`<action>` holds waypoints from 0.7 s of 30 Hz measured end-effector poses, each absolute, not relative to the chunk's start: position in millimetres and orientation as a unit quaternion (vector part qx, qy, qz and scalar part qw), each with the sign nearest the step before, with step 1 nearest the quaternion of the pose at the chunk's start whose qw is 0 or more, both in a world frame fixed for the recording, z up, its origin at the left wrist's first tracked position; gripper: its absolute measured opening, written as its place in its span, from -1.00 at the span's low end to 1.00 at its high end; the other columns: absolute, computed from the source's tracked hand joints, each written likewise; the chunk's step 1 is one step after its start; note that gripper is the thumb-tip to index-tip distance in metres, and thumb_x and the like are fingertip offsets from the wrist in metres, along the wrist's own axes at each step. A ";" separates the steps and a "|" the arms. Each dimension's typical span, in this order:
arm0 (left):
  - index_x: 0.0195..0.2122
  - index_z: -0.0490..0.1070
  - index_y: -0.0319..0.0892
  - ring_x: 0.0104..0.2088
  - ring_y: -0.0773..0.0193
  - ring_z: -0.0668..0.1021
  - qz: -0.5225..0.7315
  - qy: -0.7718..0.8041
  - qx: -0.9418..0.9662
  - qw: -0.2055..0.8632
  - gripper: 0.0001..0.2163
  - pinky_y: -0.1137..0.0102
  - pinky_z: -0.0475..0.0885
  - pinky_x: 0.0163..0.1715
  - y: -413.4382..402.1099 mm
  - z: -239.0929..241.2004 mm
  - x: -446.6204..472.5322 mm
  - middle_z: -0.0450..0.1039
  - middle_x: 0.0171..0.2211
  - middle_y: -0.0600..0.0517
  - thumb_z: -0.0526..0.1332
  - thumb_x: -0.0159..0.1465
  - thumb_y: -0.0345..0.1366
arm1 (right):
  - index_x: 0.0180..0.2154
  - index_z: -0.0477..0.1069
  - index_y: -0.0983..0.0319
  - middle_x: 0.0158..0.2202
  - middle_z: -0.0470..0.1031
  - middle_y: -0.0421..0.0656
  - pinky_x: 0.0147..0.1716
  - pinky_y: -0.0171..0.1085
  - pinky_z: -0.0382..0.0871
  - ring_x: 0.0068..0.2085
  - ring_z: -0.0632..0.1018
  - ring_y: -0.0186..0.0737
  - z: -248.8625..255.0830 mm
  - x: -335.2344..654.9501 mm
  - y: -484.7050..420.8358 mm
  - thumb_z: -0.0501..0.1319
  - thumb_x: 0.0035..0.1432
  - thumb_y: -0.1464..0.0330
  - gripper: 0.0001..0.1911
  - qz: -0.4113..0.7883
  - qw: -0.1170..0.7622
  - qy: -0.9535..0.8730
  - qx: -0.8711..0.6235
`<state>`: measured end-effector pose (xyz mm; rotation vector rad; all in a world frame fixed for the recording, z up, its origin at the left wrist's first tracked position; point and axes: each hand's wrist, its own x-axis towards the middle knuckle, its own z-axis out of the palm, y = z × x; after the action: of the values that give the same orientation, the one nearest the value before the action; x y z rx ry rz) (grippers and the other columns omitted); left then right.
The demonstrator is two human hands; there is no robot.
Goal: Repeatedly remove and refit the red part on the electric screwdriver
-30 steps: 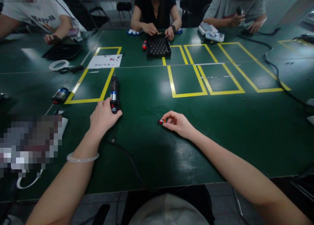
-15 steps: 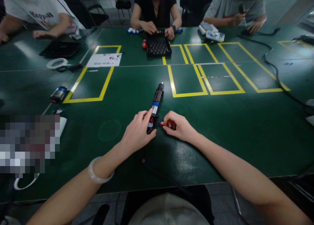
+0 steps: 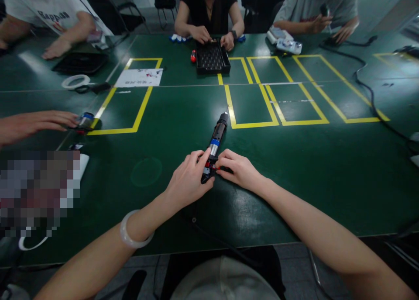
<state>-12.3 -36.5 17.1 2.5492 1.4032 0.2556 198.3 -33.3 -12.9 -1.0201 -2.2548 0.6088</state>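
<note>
Since earlier frame: screwdriver [image 3: 217, 136] swung nearer right fingers, hands met. Left hand [image 3: 188, 182] fingers clamped on its near end; right hand [image 3: 241, 171] fingers pinch small red part [image 3: 214, 165] against it, low over worktop [image 3: 294, 182]. Risk: part likely slips if tool rolls.

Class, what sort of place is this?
Likely a shared assembly workshop: green table marked with yellow tape boxes, an electric screwdriver in the left hand, a black parts tray across the table.
</note>
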 end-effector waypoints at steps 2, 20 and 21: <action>0.37 0.05 -0.18 0.07 -0.02 0.43 0.087 0.478 0.867 0.110 -0.34 0.15 0.49 -0.06 -36.9 18.5 -11.8 0.26 0.15 -0.18 0.18 0.27 -0.15 | -0.21 0.47 0.21 -0.17 0.45 -0.09 -0.21 -0.29 0.41 -0.18 0.52 -0.23 -14.6 197.8 -33.4 0.21 0.28 0.40 -0.93 0.234 0.311 -0.838 -0.382; 0.33 0.11 -0.10 -0.06 0.07 0.47 0.027 0.481 0.875 0.046 -0.41 0.29 0.44 -0.21 -29.3 28.5 -17.1 0.33 0.02 -0.13 0.14 0.34 0.00 | -0.19 0.45 0.23 -0.28 0.51 -0.15 -0.29 -0.34 0.38 -0.31 0.51 -0.31 -3.3 192.3 -40.0 0.16 0.27 0.42 -0.89 0.289 0.317 -0.809 -0.401; 0.34 0.11 -0.10 -0.05 0.06 0.47 0.024 0.480 0.876 0.036 -0.41 0.27 0.43 -0.19 -29.4 29.4 -17.3 0.33 0.02 -0.13 0.15 0.34 -0.01 | -0.18 0.45 0.23 -0.28 0.50 -0.14 -0.27 -0.33 0.38 -0.30 0.51 -0.30 -3.7 192.6 -39.5 0.15 0.28 0.41 -0.89 0.285 0.320 -0.809 -0.404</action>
<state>-17.3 -29.4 29.4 2.6921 1.4743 0.0726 192.6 -39.5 -3.7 -1.0609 -2.1258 0.7480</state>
